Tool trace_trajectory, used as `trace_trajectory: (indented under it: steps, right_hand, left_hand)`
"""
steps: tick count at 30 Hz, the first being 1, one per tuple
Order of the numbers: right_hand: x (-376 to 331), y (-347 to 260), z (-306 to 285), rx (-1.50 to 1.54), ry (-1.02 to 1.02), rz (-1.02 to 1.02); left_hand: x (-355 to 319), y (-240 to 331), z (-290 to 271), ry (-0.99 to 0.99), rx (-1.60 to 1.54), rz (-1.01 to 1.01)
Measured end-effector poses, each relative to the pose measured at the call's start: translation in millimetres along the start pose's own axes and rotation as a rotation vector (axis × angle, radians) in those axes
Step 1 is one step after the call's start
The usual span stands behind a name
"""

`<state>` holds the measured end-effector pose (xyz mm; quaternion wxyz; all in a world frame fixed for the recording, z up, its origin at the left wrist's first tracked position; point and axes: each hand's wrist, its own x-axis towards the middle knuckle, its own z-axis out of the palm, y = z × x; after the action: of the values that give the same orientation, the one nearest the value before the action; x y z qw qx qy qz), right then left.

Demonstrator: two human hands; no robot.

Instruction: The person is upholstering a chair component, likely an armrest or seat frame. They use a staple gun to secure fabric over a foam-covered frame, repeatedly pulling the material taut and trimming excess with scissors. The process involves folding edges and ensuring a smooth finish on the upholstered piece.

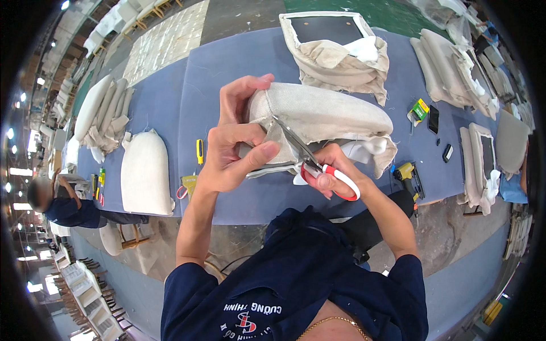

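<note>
Single head cam, fisheye, worn by the person, looks steeply down & fwd over their chest at both hands close up, blue table beyond, room edges bent round the rim.

Scissor tips (under fabric) hidden

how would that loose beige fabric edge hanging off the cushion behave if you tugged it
The loose fabric edge would probably be floppy: it sags in folds below the padded cushion. Its frayed rim suggests threads might pull out. The left hand pinches it easily, so it seems thin and light.
</note>
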<state>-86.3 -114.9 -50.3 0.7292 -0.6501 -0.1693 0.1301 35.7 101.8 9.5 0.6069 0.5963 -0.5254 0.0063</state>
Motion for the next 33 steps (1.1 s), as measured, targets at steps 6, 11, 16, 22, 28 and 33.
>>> trace_trajectory:
  steps: [6, 11, 16, 22, 28, 33]
  right_hand:
    - [3.9, -3.0, 1.3, 0.007, 0.03, -0.006]
    - [-6.0, -8.4, -2.6, -0.101, 0.098, 0.046]
    - [-36.3, -4.7, -13.9, -0.372, 0.231, 0.022]
    - [-60.4, -34.4, -29.6, -0.537, 0.809, -0.222]
    - [30.2, -35.2, -34.7, -0.923, 0.838, -0.519]
    - [50.6, -27.3, -21.8, -0.997, 0.732, -0.586]
  left_hand:
    - [2.4, 2.3, -1.1, -0.021, -0.003, -0.017]
    - [9.6, 1.4, 0.5, -0.094, -0.01, -0.016]
    - [10.4, -8.6, 7.3, -0.053, -0.069, 0.056]
    - [8.9, 0.9, 25.5, 0.029, 0.126, 0.132]
    - [-16.7, 17.7, 65.5, 0.253, 0.421, 0.064]
    - [-57.0, 26.9, 69.6, 0.462, 0.377, -0.092]
